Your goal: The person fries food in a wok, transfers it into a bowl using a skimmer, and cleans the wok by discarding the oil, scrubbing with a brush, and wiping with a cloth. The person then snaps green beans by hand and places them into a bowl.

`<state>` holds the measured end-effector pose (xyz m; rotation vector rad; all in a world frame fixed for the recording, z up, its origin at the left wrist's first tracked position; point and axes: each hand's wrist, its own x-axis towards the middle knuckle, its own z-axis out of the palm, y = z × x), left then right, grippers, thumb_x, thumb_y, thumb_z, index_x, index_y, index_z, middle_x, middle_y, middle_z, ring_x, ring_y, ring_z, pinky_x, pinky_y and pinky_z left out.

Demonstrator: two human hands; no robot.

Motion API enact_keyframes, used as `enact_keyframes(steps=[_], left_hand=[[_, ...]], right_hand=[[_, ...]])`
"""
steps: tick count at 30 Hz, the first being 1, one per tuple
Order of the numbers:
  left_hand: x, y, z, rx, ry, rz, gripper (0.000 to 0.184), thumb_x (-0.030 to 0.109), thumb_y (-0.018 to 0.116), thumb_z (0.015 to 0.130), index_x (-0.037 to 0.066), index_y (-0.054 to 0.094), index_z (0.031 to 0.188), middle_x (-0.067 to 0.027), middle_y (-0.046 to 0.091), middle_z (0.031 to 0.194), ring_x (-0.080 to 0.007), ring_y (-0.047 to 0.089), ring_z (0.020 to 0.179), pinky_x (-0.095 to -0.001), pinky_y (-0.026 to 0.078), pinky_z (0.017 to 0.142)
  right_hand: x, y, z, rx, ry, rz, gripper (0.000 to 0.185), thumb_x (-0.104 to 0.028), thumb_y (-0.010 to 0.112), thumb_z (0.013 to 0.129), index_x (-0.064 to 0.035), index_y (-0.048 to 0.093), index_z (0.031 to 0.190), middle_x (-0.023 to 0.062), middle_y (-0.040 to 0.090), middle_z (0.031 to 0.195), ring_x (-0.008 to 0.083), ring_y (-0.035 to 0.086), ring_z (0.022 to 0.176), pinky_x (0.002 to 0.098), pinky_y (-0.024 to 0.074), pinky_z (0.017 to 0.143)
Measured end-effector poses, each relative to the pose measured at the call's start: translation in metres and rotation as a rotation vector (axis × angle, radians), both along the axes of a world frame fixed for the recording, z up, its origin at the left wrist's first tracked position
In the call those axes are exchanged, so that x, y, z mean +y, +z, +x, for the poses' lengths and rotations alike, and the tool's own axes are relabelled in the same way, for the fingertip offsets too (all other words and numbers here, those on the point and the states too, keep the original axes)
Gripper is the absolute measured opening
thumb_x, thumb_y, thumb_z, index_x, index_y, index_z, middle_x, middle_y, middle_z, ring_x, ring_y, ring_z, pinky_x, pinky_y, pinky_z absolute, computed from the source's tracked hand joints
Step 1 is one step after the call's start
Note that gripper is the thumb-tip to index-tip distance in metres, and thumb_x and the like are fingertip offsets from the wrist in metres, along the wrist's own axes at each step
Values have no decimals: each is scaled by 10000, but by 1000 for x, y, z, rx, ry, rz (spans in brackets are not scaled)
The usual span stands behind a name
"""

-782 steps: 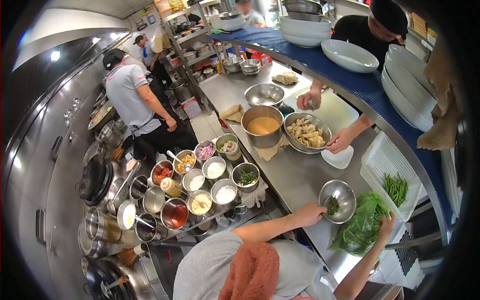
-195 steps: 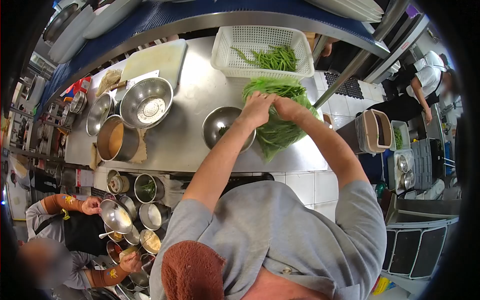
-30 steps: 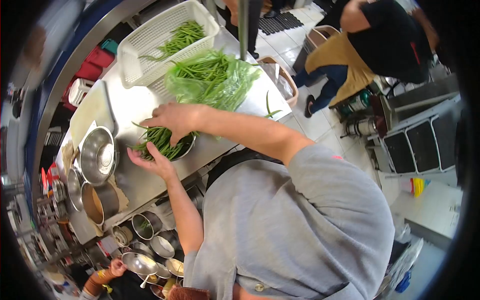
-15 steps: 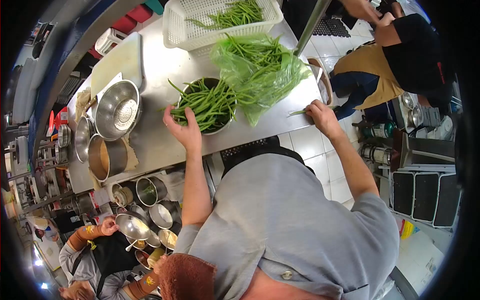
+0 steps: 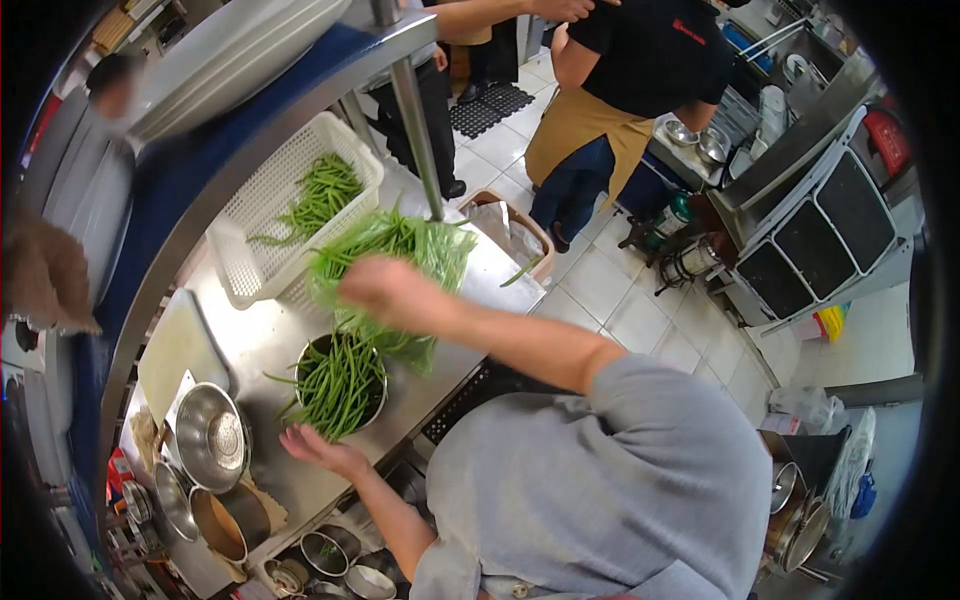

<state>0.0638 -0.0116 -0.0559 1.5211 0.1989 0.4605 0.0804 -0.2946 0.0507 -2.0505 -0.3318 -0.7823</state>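
A metal bowl heaped with green beans stands on the steel table. My left hand is at the bowl's near left edge, palm up with fingers spread, holding nothing. Above the green plastic bag of beans is my right hand, blurred by motion, its fingers too smeared to read. The bag lies against the bowl's far side, its mouth open. Behind it sits a white perforated basket with more beans.
At the left are a cutting board, a colander and a pot with orange liquid. A shelf post rises behind the bag. A co-worker in black stands beyond a bin. A loose bean lies at the table's end.
My right hand has moved from the table's right end to above the bag. My left hand has come off the beans, palm turned up. The view has turned and shifted.
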Motion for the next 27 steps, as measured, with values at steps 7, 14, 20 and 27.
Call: enact_keyframes(steps=[7, 14, 20, 27], left_hand=[[-9, 19, -9, 86, -157, -179, 552, 303, 508, 963, 14, 314, 1392, -160, 417, 1353, -269, 447, 1219, -385, 369, 1026], [4, 23, -12, 202, -23, -80, 582, 401, 430, 966, 89, 289, 1436, -153, 398, 1388, -260, 357, 1305, -433, 298, 1062], [29, 42, -2, 158, 57, 30, 640, 500, 395, 945, 149, 253, 1462, -158, 223, 1486, -281, 253, 1366, -561, 256, 1067], [48, 69, -1, 47, 187, 33, 751, 538, 465, 918, 96, 208, 1468, -177, 191, 1492, -312, 190, 1397, -568, 262, 1075]], right_hand=[[-152, -73, -28, 151, -296, 417, 224, -24, 587, 772, -2, 684, 973, 139, 694, 912, 232, 663, 835, 327, 516, 771], [-646, -164, -147, -431, -1458, 729, 146, -70, 629, 798, 31, 693, 883, 68, 645, 730, 103, 558, 623, 200, 408, 550], [-690, -128, -84, -230, -927, 1038, 209, -20, 531, 806, -18, 641, 984, 6, 558, 643, 83, 459, 463, 214, 336, 406], [-686, -151, 39, -359, -895, 1180, 144, -63, 549, 829, -65, 647, 935, -10, 552, 640, 80, 469, 462, 205, 345, 389]])
